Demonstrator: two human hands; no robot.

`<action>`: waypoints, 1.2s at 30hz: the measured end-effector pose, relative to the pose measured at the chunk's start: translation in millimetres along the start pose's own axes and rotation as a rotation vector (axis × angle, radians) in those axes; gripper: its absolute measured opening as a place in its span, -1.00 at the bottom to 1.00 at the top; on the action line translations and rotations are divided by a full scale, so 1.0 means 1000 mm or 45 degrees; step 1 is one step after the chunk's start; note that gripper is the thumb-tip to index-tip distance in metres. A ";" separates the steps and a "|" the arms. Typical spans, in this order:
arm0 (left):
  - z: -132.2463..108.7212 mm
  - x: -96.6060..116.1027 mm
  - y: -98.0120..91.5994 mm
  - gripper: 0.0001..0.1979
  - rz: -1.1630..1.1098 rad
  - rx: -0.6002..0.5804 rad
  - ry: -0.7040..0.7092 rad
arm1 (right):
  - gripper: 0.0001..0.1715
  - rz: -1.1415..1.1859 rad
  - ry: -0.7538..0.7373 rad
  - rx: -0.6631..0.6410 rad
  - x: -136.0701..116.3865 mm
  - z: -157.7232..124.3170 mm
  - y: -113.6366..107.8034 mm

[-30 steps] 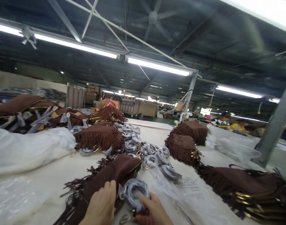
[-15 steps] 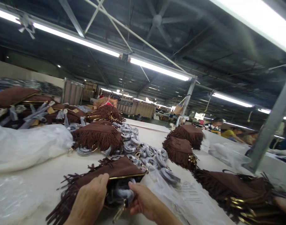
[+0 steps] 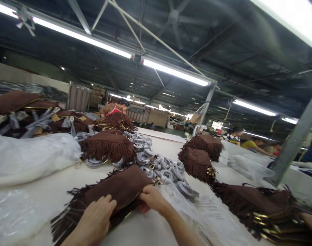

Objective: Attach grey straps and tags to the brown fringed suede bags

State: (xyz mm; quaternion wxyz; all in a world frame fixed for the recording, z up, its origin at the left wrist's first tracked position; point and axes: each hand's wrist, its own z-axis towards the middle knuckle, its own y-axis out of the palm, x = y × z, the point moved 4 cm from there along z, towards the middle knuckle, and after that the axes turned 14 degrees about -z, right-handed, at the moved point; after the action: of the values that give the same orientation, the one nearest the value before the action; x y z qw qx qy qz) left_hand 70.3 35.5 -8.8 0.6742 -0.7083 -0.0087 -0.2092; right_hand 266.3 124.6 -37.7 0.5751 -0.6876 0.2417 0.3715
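A brown fringed bag (image 3: 120,186) lies at a slant on the white table in front of me, with its gold zipper edge towards me and its long fringe fanned out to the left. My left hand (image 3: 98,213) is closed on the bag's near edge, fingers bent over the top panel and thumb hidden. At the right end of the zipper edge, my right hand (image 3: 152,200) pinches the bag, its lower fingers curled in shadow. Whether it has the zipper pull cannot be made out. Just beyond lie coiled straps (image 3: 168,169) in grey wrapping.
More fringed bags (image 3: 108,147) stand in stacks further back, with others (image 3: 195,162) at the right. Clear plastic sheeting (image 3: 30,157) covers the left side. Printed plastic bags (image 3: 209,212) lie right of my hand. A metal post (image 3: 295,140) rises at right; other people sit beyond.
The wrapped strap and gold clip that showed in the bag's opening are out of sight. The opening has narrowed, and my right hand has moved up to the zipper edge.
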 end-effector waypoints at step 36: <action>0.006 0.117 -0.003 -0.79 -0.248 0.082 -0.064 | -0.51 0.007 -0.178 -0.033 0.016 -0.060 -0.003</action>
State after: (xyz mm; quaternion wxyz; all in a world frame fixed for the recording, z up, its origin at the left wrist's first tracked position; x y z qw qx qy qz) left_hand 178.2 9.9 29.9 0.6726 -0.6871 -0.1011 -0.2555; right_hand 292.5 68.4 -44.3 0.5805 -0.6668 0.1980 0.4233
